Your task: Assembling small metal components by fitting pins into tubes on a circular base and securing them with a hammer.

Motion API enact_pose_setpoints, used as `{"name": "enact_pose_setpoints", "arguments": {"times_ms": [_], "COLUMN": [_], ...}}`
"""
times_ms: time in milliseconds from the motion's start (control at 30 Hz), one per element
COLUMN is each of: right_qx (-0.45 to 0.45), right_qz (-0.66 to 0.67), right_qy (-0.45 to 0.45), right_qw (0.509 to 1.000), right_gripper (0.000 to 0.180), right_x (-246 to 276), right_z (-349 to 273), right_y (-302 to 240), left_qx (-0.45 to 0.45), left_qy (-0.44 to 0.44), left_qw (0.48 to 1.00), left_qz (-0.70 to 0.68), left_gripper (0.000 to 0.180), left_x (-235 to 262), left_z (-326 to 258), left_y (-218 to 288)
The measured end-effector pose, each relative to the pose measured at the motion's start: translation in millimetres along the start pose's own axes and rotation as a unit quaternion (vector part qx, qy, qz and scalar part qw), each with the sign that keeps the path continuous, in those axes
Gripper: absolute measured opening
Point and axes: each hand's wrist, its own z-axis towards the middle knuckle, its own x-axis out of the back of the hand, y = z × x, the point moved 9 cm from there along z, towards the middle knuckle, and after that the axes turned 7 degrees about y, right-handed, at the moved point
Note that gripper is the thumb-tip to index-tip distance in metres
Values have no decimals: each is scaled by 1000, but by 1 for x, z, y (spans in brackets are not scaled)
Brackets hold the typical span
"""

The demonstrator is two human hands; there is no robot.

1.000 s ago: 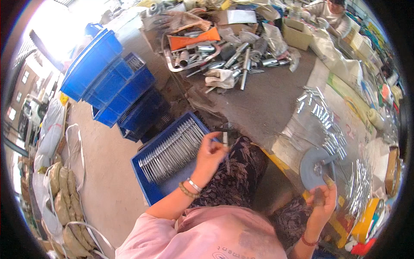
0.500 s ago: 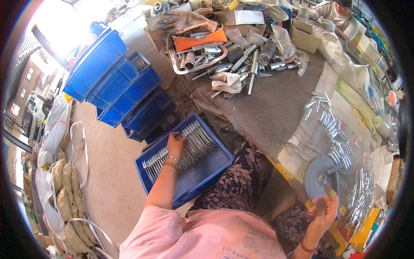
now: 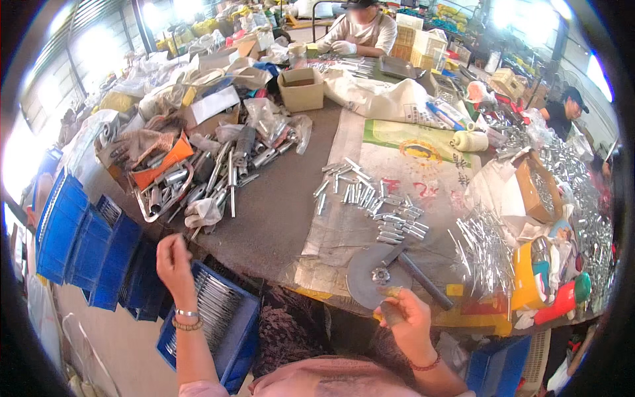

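Left hand: left hand (image 3: 173, 259) raised above the blue crate (image 3: 241, 331), fingers pinched; any contents too small to make out.
Right hand: right hand (image 3: 405, 316) clenched around a dark short rod (image 3: 390, 311), largely hidden by the fingers.
Crate: one, holding metal rods (image 3: 213, 306); number uncountable.
Table: one grey disc (image 3: 376, 274) just beyond the right hand; one hammer (image 3: 417, 272) lies across it.
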Motion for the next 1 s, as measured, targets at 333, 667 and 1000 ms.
{"name": "enact_pose_setpoints", "arguments": {"times_ms": [333,667,1000], "right_qx": [199,212,267], "right_qz": [-128,-79,-115], "right_qy": [56,54,98], "right_qw": [970,973,952], "right_gripper": [28,35,34], "right_x": [-1,-6,2], "right_z": [3,9,-10], "right_y": [-24,-8,-35], "left_qx": [-215,-298,-283], "left_qy": [-426,-417,-613], "left_qw": [876,853,732], "left_qz": [68,98,94], "left_gripper": [46,26,40], "left_x": [-300,-351,-308], "left_z": [-73,-59,-112], "left_y": [149,93,182]}}
